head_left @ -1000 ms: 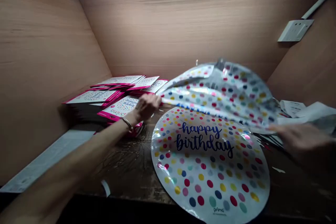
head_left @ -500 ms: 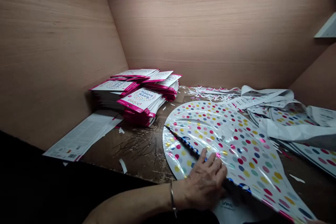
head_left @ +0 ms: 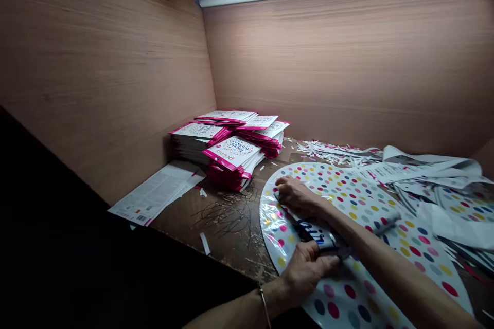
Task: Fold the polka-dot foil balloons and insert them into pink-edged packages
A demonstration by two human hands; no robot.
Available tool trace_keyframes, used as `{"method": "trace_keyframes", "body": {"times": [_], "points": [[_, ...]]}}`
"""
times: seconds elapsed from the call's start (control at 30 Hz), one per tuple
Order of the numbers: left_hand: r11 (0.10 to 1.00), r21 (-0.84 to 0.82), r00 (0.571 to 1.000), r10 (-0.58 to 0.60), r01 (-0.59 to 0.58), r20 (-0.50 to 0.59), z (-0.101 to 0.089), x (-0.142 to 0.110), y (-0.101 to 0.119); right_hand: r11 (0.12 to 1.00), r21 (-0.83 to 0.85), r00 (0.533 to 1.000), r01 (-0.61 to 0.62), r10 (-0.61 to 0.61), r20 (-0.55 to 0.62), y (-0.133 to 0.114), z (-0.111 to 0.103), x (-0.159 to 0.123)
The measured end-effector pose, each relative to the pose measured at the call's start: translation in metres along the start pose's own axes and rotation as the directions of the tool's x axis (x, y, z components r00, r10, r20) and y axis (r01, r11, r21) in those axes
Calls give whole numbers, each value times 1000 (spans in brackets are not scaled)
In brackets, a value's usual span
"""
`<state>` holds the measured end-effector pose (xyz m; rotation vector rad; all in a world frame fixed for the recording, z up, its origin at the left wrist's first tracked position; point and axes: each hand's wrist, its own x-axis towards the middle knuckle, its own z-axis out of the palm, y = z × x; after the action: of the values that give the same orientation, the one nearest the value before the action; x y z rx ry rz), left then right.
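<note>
A large flat foil balloon [head_left: 358, 205], white with coloured dots, lies on the worktop with part of it gathered in a fold. Blue lettering shows on the folded strip between my hands. My left hand [head_left: 304, 270], with a thin bracelet at the wrist, is closed on the near side of this fold, thumb toward the right. Farther off, my right hand [head_left: 297, 195] has its fingers curled round the fold's far left end, close to the balloon's rounded edge. My right forearm crosses over the balloon and hides part of it.
Stacks of pink-edged printed packets [head_left: 233, 151] stand against the left wall. Printed card sheets [head_left: 158, 193] and dark thin threads [head_left: 227, 216] lie nearer. White paper strips [head_left: 432, 164] and more dotted foil [head_left: 466, 205] are at the right. Wooden panels [head_left: 339, 72] enclose the worktop.
My right hand has come from the lower right corner to the fold's far left end. My left hand, earlier lying on the fold, now grips it. The view has tilted up and left.
</note>
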<state>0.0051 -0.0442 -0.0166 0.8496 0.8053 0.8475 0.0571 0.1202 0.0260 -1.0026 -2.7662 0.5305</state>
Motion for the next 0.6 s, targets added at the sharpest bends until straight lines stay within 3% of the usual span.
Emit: {"method": "trace_keyframes", "body": {"times": [0.1, 0.2, 0.3, 0.4, 0.47, 0.5, 0.53, 0.6], "points": [[969, -246, 998, 15, -30, -64, -1, 6, -2, 999, 3, 998, -54, 54, 35, 17, 21, 11], [964, -266, 999, 12, -23, -42, -2, 7, -5, 997, 36, 993, -74, 71, 93, 24, 24, 13], [991, -129, 999, 30, -32, -19, -3, 4, -9, 995, 71, 997, -64, 61, 42, 22, 16, 15], [964, 240, 991, 127, -113, -45, -8, 2, -7, 992, 112, 985, -52, 69, -157, 21, -15, 5], [807, 543, 955, 294, -232, -28, -18, 4, 3, 990, 132, 933, -52, 95, -346, 18, -54, -19], [674, 663, 909, 417, -326, 22, -25, 7, 12, 989, 136, 887, -51, 107, -449, 15, -75, -37], [519, 742, 837, 538, -425, 103, -33, 11, 23, 991, 124, 828, -47, 109, -550, 9, -95, -59], [196, 778, 644, 696, -597, 318, -52, 19, 51, 999, 12, 702, -37, 34, -711, -11, -122, -109]]}}
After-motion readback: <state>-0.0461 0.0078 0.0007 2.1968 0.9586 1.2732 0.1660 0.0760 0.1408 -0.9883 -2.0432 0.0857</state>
